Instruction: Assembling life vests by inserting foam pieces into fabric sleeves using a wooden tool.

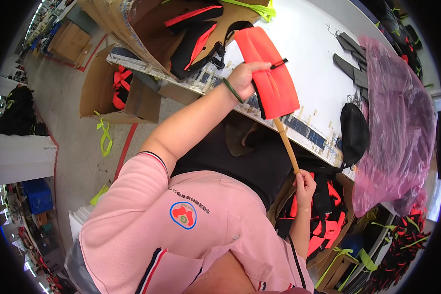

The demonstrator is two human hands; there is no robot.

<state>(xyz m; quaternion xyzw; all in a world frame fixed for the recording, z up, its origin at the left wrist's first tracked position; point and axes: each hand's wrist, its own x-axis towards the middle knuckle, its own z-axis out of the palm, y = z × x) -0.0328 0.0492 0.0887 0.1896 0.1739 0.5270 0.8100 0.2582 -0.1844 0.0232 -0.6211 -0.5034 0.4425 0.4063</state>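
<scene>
A pink polo shirt (201, 235) fills the foreground; at five o'clock the right hand (305, 185) clenches a wooden stick (286, 144) pushed into an orange fabric pouch (269, 73), probably soft and light, which the left hand (245, 76) grasps mid-body over the white worktable (308, 44).

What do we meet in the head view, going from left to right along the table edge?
Open cardboard box → left hand gripping the orange fabric pouch → wooden stick → black pouch → pink plastic bag.
</scene>
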